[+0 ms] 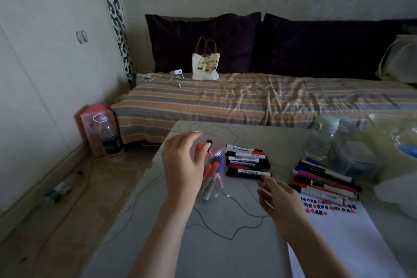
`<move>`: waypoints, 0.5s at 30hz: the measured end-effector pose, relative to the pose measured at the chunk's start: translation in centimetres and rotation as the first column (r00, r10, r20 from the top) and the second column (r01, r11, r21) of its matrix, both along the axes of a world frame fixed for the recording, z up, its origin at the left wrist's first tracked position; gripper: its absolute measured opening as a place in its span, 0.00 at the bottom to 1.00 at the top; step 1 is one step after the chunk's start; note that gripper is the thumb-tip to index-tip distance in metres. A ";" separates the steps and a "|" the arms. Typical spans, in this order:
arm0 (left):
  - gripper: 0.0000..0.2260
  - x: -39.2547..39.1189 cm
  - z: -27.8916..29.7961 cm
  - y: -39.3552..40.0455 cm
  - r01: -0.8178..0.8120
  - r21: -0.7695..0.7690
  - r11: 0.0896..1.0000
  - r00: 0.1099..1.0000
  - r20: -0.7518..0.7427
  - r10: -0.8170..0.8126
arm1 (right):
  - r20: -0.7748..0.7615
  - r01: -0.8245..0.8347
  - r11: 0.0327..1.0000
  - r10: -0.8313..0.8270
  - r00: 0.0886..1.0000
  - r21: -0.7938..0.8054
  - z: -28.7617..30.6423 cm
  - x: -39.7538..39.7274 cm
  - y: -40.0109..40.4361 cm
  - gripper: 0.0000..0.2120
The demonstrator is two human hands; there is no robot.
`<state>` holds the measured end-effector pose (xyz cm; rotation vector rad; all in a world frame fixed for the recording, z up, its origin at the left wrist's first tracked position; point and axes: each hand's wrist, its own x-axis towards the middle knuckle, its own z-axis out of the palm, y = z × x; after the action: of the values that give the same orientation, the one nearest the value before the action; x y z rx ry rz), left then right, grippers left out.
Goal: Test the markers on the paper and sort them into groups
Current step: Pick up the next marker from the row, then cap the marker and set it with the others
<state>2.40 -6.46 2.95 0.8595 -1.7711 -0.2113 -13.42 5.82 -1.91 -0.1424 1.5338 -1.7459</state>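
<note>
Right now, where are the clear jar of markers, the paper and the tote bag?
clear jar [211,184]: head view, on its see-through wall.
paper [343,239]: head view, on its bare white middle.
tote bag [205,67]: head view, on its printed front.

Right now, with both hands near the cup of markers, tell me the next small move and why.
Probably lift one marker out of the clear cup. The left hand is at the cup's rim with its fingers around the black cap of a marker, several markers remain inside, and the right hand is open and free beside the paper for testing it.
</note>
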 end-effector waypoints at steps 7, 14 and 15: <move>0.10 -4.1 -5.3 5.2 0.329 0.226 0.917 0.768 0.501 -0.399 | -0.587 0.113 0.948 0.088 0.804 0.297 -3.3 -1.9 -0.7 0.10; 0.16 -3.1 -10.1 3.2 0.175 0.483 0.858 0.524 0.692 -0.496 | -0.850 0.050 0.856 0.501 0.166 0.514 -4.5 -3.9 -1.5 0.22; 0.17 -3.1 -10.3 3.1 0.181 0.483 0.857 0.533 0.684 -0.498 | -0.840 0.039 0.841 0.535 0.092 0.540 -4.6 -4.0 -2.2 0.23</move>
<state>-0.68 -3.37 -7.35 0.9124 -2.8444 -0.4850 -17.39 3.65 -6.52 -1.5727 2.5646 -0.7645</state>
